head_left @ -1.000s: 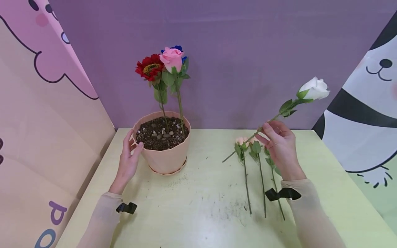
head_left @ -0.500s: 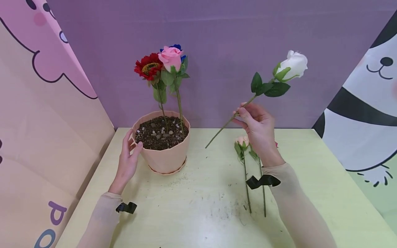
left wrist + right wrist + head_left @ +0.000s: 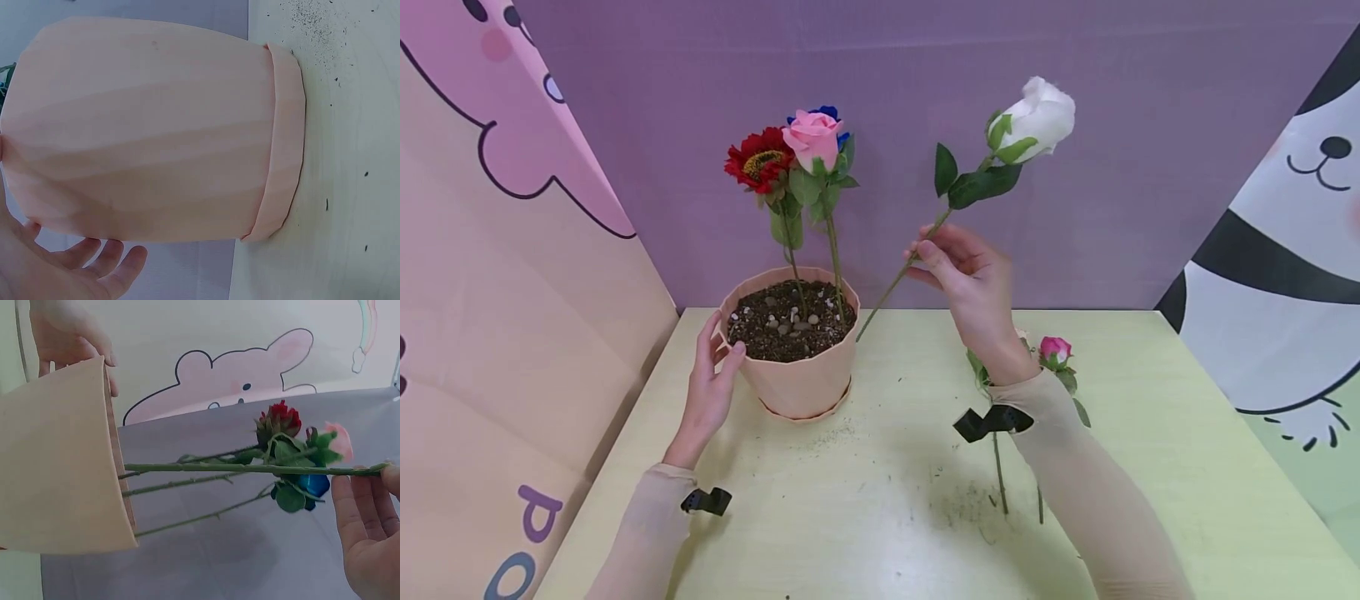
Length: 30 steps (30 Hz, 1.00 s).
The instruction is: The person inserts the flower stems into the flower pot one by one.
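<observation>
My right hand (image 3: pixel 973 287) pinches the stem of a white rose (image 3: pixel 1037 121) between thumb and fingers. The rose slants, bloom up to the right, its stem's lower end overlapping the right rim of a pink flowerpot (image 3: pixel 805 383) in the head view. My left hand (image 3: pixel 711 392) holds the pot's left side, thumb at the rim; in the left wrist view its fingers (image 3: pixel 109 259) lie along the wall. Soil (image 3: pixel 782 333) with pebbles fills the pot. A red flower (image 3: pixel 762 161), a pink rose (image 3: pixel 815 139) and a blue flower (image 3: pixel 314 486) stand in it.
On the table (image 3: pixel 880 517), partly under the right forearm, lie more flowers, including a magenta rose (image 3: pixel 1056 350) and a pale one whose stem (image 3: pixel 1000 475) shows. Soil crumbs are scattered in front. A purple backdrop (image 3: pixel 880 50) rises behind the pot.
My right hand has carried the white rose leftward and up toward the pot, the bloom tilting more upright. The magenta rose has come into sight. My left hand stays on the pot.
</observation>
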Tool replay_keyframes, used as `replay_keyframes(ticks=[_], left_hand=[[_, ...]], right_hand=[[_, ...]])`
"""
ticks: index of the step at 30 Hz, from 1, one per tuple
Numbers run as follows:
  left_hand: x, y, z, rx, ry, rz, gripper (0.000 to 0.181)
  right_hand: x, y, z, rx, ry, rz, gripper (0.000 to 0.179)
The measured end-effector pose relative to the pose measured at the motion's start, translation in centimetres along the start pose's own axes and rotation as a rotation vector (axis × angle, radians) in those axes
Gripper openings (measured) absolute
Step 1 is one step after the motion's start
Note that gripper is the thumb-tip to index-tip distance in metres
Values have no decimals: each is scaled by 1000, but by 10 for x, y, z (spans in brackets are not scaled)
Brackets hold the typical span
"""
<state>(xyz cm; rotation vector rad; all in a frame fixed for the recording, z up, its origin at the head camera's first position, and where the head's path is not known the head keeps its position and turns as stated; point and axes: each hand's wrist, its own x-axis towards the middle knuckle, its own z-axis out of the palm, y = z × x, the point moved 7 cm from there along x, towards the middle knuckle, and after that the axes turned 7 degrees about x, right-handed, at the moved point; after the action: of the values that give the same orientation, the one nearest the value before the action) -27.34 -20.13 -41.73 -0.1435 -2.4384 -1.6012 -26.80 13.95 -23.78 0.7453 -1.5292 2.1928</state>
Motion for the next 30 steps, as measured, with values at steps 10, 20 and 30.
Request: replay_keyframes(ticks=[10,20,30], left_hand=[[0,-1,1,-1,-1,-8,71],[0,-3,-1,-7,-3,-4,71],[-2,-2,1,-11,-6,-7,71]], right_hand=[[12,11,46,-126,-127,-98,22],[10,37,82,-252,-220,29,23],[-14,59,91,-473,-310,-67,19]])
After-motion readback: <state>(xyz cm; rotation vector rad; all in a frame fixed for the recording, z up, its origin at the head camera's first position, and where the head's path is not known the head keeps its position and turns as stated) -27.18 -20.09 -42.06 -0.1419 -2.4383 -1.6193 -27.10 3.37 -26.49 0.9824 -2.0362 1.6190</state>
